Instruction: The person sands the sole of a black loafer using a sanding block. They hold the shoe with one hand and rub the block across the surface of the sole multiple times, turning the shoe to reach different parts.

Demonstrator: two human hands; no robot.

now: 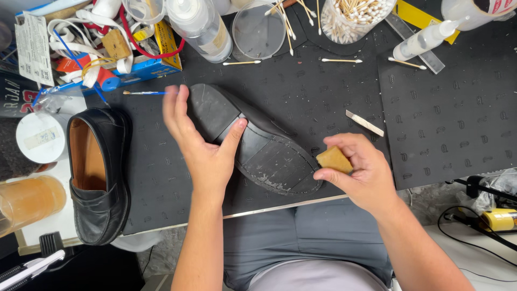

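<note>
A black leather shoe (264,145) lies sole up on the black mat (441,118), heel toward the far left. My left hand (202,145) is open with fingers spread, the thumb resting across the sole near the heel. My right hand (358,172) pinches a small tan sponge block (334,159) just off the toe end of the sole, which shows pale scuffs. The matching black shoe (99,172) stands upright at the left.
Behind the shoe are a box of straps and tools (107,48), a clear bottle (202,27), a round lid (258,29), a cup of cotton swabs (353,19), a squeeze bottle (425,40), loose swabs and a white stick (365,123). An amber cup (29,202) sits at left.
</note>
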